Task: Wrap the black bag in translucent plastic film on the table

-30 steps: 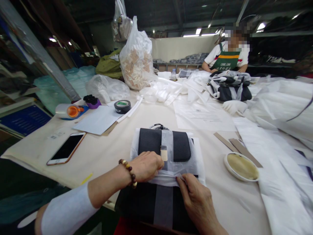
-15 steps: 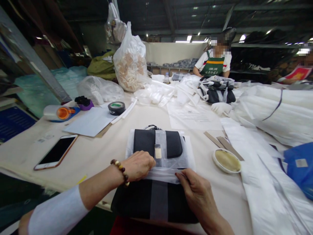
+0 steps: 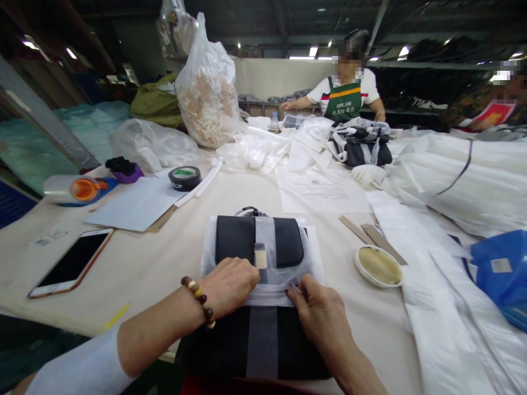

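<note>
A black bag (image 3: pixel 234 238) with a front flap lies before me, a thin white packing sheet (image 3: pixel 315 255) spread under and around the flap part. Down its middle runs a translucent strip (image 3: pixel 262 343), crossing a clasp with a beige cover (image 3: pixel 261 259). My left hand (image 3: pixel 233 285), a beaded bracelet at its wrist, is closed over the left end of a folded band of the sheet; its fingertips are hidden. At the band's right end, my right hand (image 3: pixel 319 307) pinches the sheet between thumb and fingers.
On the left lie a phone (image 3: pixel 72 263), grey board (image 3: pixel 134 206), black tape roll (image 3: pixel 184 178) and tape dispenser (image 3: pixel 78 189). To the right are a dish of yellowish paste (image 3: pixel 379 266), brown strips (image 3: pixel 382 241) and white sheeting (image 3: pixel 428 307). A co-worker (image 3: pixel 346 93) stands across the table.
The folded band between my hands looks narrower, and my right hand has moved slightly up toward the flap. The view has shifted a little; the co-worker's arm now reaches out sideways.
</note>
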`<state>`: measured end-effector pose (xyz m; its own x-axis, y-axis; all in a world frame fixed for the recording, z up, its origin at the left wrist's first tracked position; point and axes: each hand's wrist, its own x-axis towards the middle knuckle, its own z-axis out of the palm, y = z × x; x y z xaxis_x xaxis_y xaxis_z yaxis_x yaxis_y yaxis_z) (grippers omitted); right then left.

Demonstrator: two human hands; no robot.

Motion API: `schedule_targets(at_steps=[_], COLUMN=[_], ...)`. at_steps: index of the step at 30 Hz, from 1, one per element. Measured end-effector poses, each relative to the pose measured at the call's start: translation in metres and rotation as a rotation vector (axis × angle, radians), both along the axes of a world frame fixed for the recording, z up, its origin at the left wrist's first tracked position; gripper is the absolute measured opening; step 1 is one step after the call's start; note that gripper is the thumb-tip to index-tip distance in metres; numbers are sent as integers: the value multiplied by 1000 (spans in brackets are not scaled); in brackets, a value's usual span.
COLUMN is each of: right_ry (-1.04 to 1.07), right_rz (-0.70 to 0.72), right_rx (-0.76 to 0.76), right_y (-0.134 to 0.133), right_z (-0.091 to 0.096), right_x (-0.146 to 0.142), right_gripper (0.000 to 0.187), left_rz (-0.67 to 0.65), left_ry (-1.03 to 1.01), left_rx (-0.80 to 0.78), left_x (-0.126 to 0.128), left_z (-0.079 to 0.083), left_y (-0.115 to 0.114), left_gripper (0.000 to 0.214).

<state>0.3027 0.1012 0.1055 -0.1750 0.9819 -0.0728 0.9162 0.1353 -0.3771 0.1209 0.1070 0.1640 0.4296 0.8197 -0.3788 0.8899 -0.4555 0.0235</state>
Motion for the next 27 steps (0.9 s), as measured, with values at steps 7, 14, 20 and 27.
schedule_targets(at_steps=[7,14,20,27], right_ry=[0,87,120,120], right_rz=[39,87,-35,-68], right_rx=[66,111,-9,81], right_y=[-2,4,-3,-5], right_z=[-20,-37,-8,-11], right_x=[5,10,5,4], right_gripper=[15,12,13,10], left_rz=[-332,-302,-367,-334], left_ry=[-437,-524,-586,-374], left_rx=[843,1313,1100,915], left_x=[34,38,27,20], left_z=[-48,-109,-120,-105], left_y=[-35,-23,-28,-39], left_gripper=[29,32,36,39])
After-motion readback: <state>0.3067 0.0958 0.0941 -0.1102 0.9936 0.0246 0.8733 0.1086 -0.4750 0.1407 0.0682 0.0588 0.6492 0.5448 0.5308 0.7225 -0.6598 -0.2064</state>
